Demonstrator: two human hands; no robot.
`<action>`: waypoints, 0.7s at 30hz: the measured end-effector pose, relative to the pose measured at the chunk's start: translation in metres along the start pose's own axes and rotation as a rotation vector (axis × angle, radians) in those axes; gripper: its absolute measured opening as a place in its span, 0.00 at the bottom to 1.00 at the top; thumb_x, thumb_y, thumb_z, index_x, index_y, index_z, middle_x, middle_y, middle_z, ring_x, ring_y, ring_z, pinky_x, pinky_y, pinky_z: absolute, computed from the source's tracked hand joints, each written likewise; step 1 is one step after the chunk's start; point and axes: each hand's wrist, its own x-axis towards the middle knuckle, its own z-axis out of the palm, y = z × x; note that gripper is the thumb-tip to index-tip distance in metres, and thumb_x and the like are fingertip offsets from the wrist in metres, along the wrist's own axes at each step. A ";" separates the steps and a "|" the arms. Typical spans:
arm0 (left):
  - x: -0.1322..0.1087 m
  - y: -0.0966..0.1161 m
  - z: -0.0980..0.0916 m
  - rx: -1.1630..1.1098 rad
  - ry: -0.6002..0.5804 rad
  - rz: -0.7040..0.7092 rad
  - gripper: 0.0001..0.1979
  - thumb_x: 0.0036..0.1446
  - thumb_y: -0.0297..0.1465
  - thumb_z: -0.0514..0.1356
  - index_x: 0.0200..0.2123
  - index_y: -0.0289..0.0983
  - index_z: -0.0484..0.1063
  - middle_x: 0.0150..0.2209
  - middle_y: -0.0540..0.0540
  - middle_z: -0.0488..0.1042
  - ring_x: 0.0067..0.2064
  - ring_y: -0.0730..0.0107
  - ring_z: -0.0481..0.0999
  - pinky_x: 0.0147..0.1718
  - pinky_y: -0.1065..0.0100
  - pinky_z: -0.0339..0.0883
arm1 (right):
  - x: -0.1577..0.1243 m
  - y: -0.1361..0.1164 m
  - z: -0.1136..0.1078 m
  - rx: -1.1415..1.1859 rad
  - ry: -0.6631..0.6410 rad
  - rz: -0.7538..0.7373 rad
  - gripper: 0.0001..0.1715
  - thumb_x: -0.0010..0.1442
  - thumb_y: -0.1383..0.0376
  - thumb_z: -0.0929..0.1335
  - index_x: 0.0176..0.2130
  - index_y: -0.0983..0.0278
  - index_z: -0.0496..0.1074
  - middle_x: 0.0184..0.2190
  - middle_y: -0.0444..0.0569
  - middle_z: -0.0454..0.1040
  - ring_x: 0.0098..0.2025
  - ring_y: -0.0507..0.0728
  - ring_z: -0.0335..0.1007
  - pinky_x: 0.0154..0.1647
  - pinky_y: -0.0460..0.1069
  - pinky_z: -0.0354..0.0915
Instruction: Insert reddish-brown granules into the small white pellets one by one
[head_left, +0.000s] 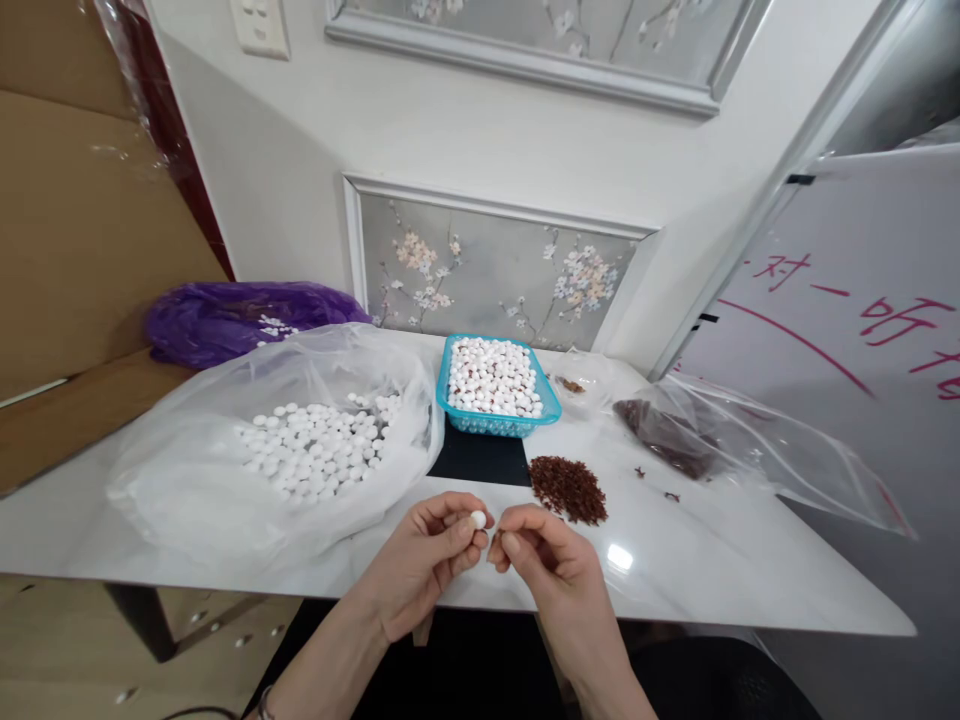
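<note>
Between the thumb and fingers of my left hand (439, 545) is a small white ball (478, 520), held just above the table's front edge. Close beside it, my right hand (544, 555) is pinched shut; whatever is between its fingertips is too small to make out. Beyond my right hand lies a pile of small reddish-brown pieces (568, 489). A turquoise basket (495, 426) behind it is heaped with white balls, some showing brown spots. To the left, a clear plastic bag (187, 480) lies open with many loose white balls (322, 450) in it.
A purple bag (202, 320) sits at the back left by a cardboard box (90, 220). Zip bags (795, 450) with brown pieces lie at the right. Under the basket is a black mat (480, 458). Several white balls (244, 640) are on the floor.
</note>
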 end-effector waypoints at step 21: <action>0.001 -0.003 -0.001 -0.030 -0.011 0.021 0.05 0.46 0.27 0.67 0.30 0.33 0.76 0.27 0.50 0.73 0.28 0.81 0.72 0.32 0.79 0.68 | 0.001 -0.003 0.014 -0.041 0.055 -0.158 0.07 0.60 0.67 0.65 0.29 0.62 0.67 0.27 0.43 0.67 0.30 0.51 0.64 0.31 0.44 0.61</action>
